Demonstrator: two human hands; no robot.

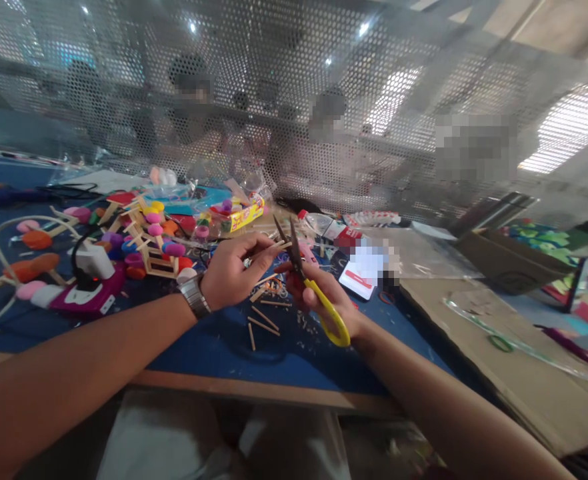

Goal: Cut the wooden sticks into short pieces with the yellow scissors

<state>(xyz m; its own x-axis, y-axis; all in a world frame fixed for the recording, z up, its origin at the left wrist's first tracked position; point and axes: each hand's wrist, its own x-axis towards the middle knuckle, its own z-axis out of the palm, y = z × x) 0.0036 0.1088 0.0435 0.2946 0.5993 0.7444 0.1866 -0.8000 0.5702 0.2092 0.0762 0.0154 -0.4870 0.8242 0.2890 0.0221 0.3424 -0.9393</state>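
Note:
My left hand [239, 267], with a metal watch [194, 297] on the wrist, pinches a thin wooden stick [280, 245] whose end sticks out past the fingertips. Close by on the right, my right hand [327, 293] is closed round a pair of scissors [334, 323] with yellow handles. Their dark blades point up and away, slightly parted, beside the stick; whether they touch it I cannot tell. Below the hands, several cut wooden sticks [265, 320] lie on the blue tabletop [174, 350] among small scraps.
Left of my hands is a heap of wooden stick pieces and coloured clay [154, 257]. A purple power strip [91, 293] holds a white plug. A lit phone [359, 277] and a bottle [329, 227] lie right. Cardboard [474, 347] and an open box [511, 260] stand further right.

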